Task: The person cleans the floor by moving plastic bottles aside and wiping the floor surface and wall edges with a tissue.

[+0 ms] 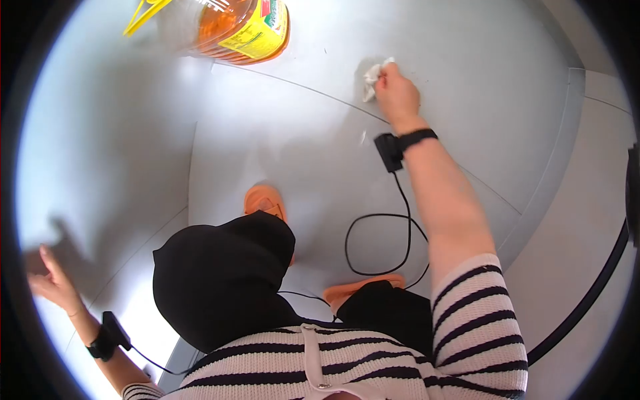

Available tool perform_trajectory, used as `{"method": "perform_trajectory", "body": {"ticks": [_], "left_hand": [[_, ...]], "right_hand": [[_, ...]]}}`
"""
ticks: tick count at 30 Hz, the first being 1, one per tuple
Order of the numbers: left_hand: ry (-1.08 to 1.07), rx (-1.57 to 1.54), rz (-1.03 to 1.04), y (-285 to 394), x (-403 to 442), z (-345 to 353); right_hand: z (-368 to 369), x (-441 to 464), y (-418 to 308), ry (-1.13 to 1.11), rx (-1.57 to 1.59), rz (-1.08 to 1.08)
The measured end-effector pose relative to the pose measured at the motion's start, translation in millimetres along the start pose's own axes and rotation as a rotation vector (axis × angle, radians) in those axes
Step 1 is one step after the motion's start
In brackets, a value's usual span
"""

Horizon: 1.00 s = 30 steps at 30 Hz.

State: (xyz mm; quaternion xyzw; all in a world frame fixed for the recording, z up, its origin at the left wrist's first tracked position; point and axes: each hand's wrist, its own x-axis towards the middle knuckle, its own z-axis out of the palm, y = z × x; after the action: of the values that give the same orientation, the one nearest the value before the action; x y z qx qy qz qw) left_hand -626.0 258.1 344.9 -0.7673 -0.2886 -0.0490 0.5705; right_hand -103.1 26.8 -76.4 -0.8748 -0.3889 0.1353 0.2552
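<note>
My right hand (398,97) is closed on a crumpled white tissue (370,85), low over the grey tiled floor (293,147). Part of the tissue sticks out to the left of my fingers, and the rest is hidden in the grip. Far to the left, my left hand (55,285) is held out with its fingers apart and nothing in it. Its outer edge fades into the dark border of the view. Each wrist wears a black strap with a small box, and a cable runs from each box.
A large clear bottle of orange-brown liquid with a yellow label (257,33) stands at the top, beside a yellow plastic handle (143,17). A looped black cable (347,247) lies near my orange shoes (265,200). A thick black hose (587,300) curves along the right; a wall base borders the floor there.
</note>
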Motion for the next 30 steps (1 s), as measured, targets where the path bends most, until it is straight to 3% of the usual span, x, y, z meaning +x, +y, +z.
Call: {"method": "perform_trajectory", "body": {"ticks": [2,4,5,6,7,8,10,13,16,20,22,23,24,25,26,27,29,30], "left_hand": [[0.069,-0.611,-0.225,102.2,-0.7,-29.2],[-0.262,-0.946,-0.117,195.3,33.1,-73.8],[-0.342,-1.105,0.072,217.1,24.5,-54.6],[-0.512,-1.291,0.048,242.8,13.4,-43.1],[-0.628,-1.411,0.048,272.5,-0.5,-32.2],[-0.604,-1.294,0.234,293.2,-2.7,-27.3],[-0.771,-1.557,0.106,333.4,-15.4,-16.9],[-0.824,-1.564,0.006,353.9,-22.0,-7.4],[-0.7,-1.532,-0.106,362.0,-20.0,-6.2],[-0.543,-1.565,-0.249,351.7,-9.9,-5.0],[-0.5,-1.569,-0.279,348.0,5.1,-6.7],[-0.376,-1.557,-0.252,345.3,16.3,-8.7],[-0.243,-1.543,-0.219,341.8,28.1,-9.6],[-0.242,-1.561,-0.221,340.4,39.6,-1.0],[-0.068,-1.59,-0.265,341.2,55.9,4.0],[0.116,-1.613,-0.309,340.3,76.9,6.7],[0.247,-1.698,-0.305,339.6,121.7,-3.2],[0.358,-1.751,-0.301,338.7,138.6,-7.0]], "right_hand": [[-19.2,-41.6,15.3,0.107,0.119,-0.106],[-24.5,-103.8,24.0,0.099,0.07,-0.187],[-26.9,-134.4,18.9,-0.015,0.036,-0.16],[-23.4,-159.7,7.1,-0.111,0.05,-0.13],[-9.3,-180.7,-3.6,-0.147,0.109,-0.159],[8.2,-199.6,-16.7,-0.179,0.162,-0.185],[36.0,-217.6,-41.8,-0.284,0.208,-0.27],[74.2,-227.4,-78.9,-0.352,0.297,-0.382],[91.8,-208.1,-65.8,-0.445,0.277,-0.55],[101.1,-128.3,-67.9,-0.097,0.263,-0.596],[102.3,-81.0,-60.4,0.043,0.164,-0.514],[99.1,-67.6,-64.8,0.042,0.164,-0.522],[95.3,-55.7,-68.9,0.04,0.194,-0.32],[96.3,-48.8,-70.9,0.03,0.207,-0.103],[112.8,-66.0,-68.6,-0.126,0.258,-0.032],[138.8,-101.1,-63.7,0.046,0.284,-0.34],[149.6,-167.0,-71.3,-0.208,0.249,-0.526],[121.7,-165.6,-79.9,-0.329,0.268,-0.568]]}}
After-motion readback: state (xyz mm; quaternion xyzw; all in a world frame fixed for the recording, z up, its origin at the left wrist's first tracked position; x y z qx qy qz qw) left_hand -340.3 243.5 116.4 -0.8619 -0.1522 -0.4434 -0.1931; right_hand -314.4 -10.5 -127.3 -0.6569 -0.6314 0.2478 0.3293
